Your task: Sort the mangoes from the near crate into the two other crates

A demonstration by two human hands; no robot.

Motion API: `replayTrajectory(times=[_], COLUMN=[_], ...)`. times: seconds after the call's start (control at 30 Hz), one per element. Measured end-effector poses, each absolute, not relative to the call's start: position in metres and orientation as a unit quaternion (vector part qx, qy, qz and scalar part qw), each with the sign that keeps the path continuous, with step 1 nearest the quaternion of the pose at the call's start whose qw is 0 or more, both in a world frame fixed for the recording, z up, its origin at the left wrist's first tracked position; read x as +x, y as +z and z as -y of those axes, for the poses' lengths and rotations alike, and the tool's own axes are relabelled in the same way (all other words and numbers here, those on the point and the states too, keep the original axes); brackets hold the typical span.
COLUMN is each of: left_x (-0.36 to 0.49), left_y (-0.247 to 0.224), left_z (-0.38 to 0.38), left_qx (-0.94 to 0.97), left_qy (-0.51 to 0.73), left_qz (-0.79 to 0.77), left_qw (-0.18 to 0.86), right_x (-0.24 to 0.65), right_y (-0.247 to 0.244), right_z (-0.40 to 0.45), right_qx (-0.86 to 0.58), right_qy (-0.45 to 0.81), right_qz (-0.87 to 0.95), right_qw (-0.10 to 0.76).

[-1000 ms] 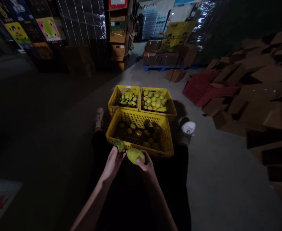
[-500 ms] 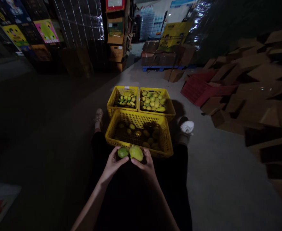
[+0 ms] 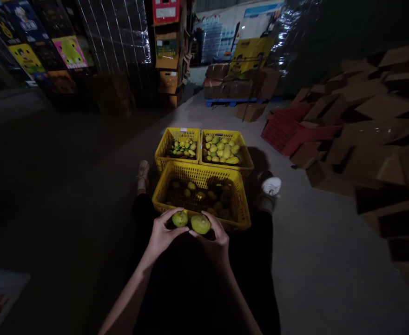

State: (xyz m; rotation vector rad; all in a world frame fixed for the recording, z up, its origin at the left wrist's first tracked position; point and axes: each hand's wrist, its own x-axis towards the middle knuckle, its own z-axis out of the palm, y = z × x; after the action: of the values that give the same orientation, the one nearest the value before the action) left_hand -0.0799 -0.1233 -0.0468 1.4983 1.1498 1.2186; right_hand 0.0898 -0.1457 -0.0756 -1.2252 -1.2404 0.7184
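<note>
My left hand (image 3: 161, 233) grips a small green fruit (image 3: 180, 219) between thumb and fingers. Beside it, my right hand (image 3: 216, 237) holds a larger yellow-green fruit (image 3: 201, 224). Both hands are at the near rim of a yellow crate (image 3: 158, 197), which has several fruits scattered on its dark bottom. Behind it stand two more yellow crates: the left one (image 3: 160, 156) holds small green and yellow fruits (image 3: 184, 148), the right one (image 3: 248, 156) larger yellow-green fruits (image 3: 225, 151).
Cardboard boxes (image 3: 368, 135) are heaped at the right around a red crate (image 3: 284, 130). A blue pallet (image 3: 225, 101) with boxes stands at the back. My shoes (image 3: 271, 185) flank the crates. Something pale lies at lower left.
Both fruits have been turned in my fingers and show other sides. My right hand and its fruit have shifted slightly to the right. The view has tilted a little.
</note>
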Motion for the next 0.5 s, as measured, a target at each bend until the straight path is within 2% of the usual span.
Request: replayTrajectory(times=[0.23, 0.33, 0.5], left_x=[-0.076, -0.074, -0.067], left_y=[-0.041, -0.043, -0.05], left_z=[0.127, 0.126, 0.121], left_qx=[0.617, 0.588, 0.496], left_qy=[0.491, 0.492, 0.487], left_qz=[-0.452, -0.451, -0.464], left_qw=[0.416, 0.457, 0.549], right_x=[0.089, 0.09, 0.086], right_y=[-0.064, -0.069, -0.073], right_z=[0.145, 0.144, 0.144], right_qx=[-0.508, -0.509, -0.493], right_qy=[0.257, 0.321, 0.498], right_qz=[0.577, 0.55, 0.399], right_qw=[0.586, 0.58, 0.591])
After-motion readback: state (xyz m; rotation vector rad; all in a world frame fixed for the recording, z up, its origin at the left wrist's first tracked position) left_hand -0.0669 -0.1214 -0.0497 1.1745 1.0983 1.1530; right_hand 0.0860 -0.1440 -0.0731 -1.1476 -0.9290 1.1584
